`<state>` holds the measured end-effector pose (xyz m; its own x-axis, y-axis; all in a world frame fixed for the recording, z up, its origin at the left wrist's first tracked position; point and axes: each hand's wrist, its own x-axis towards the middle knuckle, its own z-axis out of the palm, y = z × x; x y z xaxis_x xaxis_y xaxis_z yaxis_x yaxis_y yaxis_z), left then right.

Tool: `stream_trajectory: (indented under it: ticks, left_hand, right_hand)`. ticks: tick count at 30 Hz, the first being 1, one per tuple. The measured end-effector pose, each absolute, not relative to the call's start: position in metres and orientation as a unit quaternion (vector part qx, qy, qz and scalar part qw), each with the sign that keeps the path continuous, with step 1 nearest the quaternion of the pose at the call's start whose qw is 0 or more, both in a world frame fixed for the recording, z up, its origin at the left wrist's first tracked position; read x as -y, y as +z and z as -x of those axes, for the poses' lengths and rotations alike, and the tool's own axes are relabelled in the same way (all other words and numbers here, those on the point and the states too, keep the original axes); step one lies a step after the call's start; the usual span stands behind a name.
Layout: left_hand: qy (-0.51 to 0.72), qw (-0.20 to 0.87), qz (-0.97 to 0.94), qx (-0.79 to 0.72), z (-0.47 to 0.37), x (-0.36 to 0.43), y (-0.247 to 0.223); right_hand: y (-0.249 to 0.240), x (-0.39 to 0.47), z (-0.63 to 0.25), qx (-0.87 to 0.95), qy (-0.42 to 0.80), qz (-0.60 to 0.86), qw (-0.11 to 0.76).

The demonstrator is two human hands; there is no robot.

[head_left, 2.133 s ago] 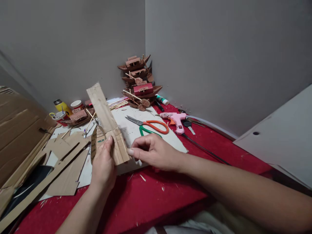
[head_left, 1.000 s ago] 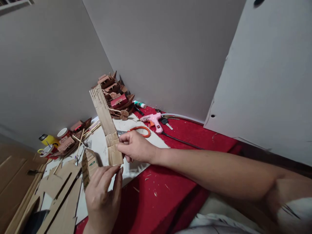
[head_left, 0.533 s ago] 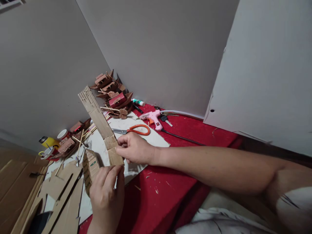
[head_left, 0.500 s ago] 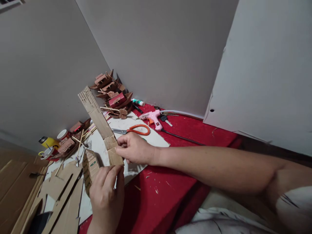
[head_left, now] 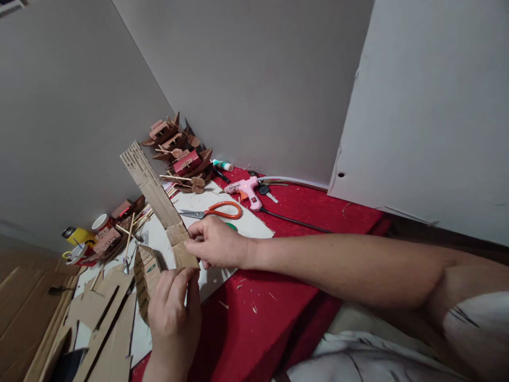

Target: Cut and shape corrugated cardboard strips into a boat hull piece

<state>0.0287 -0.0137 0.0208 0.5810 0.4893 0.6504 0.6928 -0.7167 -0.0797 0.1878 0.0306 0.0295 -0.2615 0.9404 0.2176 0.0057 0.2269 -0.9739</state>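
Observation:
A long cardboard strip (head_left: 157, 199), creased near its lower end and with ridges exposed at its far end, slants up to the left. My left hand (head_left: 175, 302) pinches its lower end, and my right hand (head_left: 214, 243) grips its right edge a little higher. Just beyond my left hand stands a folded cardboard piece with a pointed top (head_left: 147, 270), partly hidden by that hand. Orange-handled scissors (head_left: 225, 210) lie partly open on the white board (head_left: 254, 225), past my right hand.
A pink glue gun (head_left: 248, 192) with a black cord and some keys (head_left: 268, 192) lie on the red cloth (head_left: 318, 212). Small brown model boats (head_left: 186, 163), cups (head_left: 101, 222) and sticks stand at the back and left. Cut cardboard sheets (head_left: 107, 318) lie at lower left.
The whole view has shifted slightly, so things sit a little further left. Both hands keep their hold on the strip, with hardly any change in pose.

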Motion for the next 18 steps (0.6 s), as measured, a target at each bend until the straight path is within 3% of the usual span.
stream_trajectory:
  ticks: [9,18]
  left_hand:
    - [-0.346,0.079,0.865,0.354,-0.0281,0.0166,0.0229]
    - [-0.336,0.107,0.872,0.338,-0.0291,0.0158,0.0239]
  right_hand:
    - [0.0275,-0.0328,-0.188,0.613,0.505,0.365,0.486]
    - [0.0301,-0.0298,-0.1892,0.621,0.494,0.364,0.489]
